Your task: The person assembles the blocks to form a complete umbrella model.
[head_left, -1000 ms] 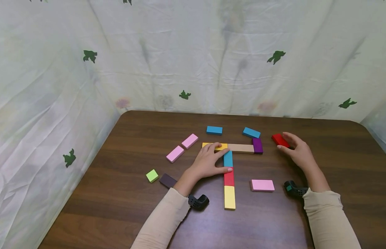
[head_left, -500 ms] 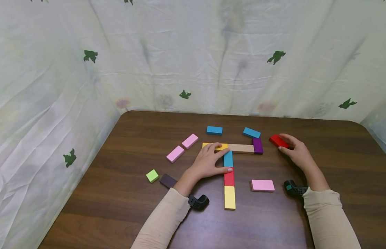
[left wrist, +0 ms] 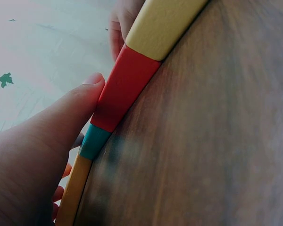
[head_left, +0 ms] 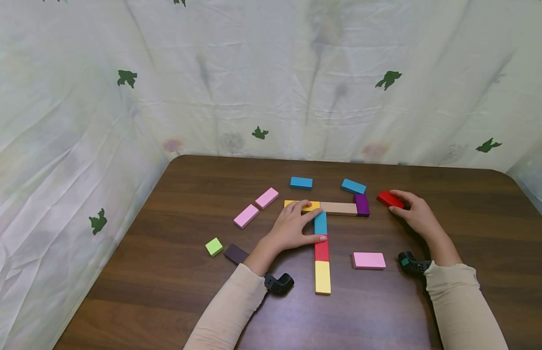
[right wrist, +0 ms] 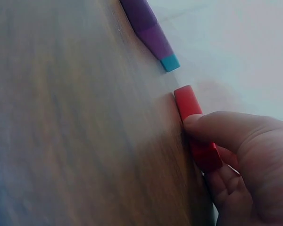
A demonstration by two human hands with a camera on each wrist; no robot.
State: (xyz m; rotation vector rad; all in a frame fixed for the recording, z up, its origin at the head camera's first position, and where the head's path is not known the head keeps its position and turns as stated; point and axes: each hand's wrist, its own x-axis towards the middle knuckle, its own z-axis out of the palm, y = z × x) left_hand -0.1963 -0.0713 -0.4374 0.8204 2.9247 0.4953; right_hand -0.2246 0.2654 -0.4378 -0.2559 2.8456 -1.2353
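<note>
My right hand (head_left: pixel 417 214) pinches a red block (head_left: pixel 386 198) between thumb and fingers, to the right of a T-shaped row of blocks. In the right wrist view the thumb presses the near face of that red block (right wrist: pixel 187 100), low at the tabletop. My left hand (head_left: pixel 288 229) rests with spread fingers on the T: fingertips at the orange-yellow block (head_left: pixel 312 204) and blue block (head_left: pixel 320 224), thumb at the second red block (head_left: pixel 322 252). A yellow block (head_left: pixel 323 278) ends the stem. A tan block (head_left: pixel 338 209) and a purple block (head_left: pixel 361 205) extend the crossbar rightward.
Two blue blocks (head_left: pixel 301 183) lie beyond the crossbar, the right one near the purple block's far end. Two pink blocks (head_left: pixel 246 216), a lime block (head_left: pixel 214 247) and a dark block (head_left: pixel 236 254) lie on the left. Another pink block (head_left: pixel 369 260) lies right of the stem.
My right hand has slid the red block slightly left and nearer to me, turning it a little. My left hand stays in place on the row.
</note>
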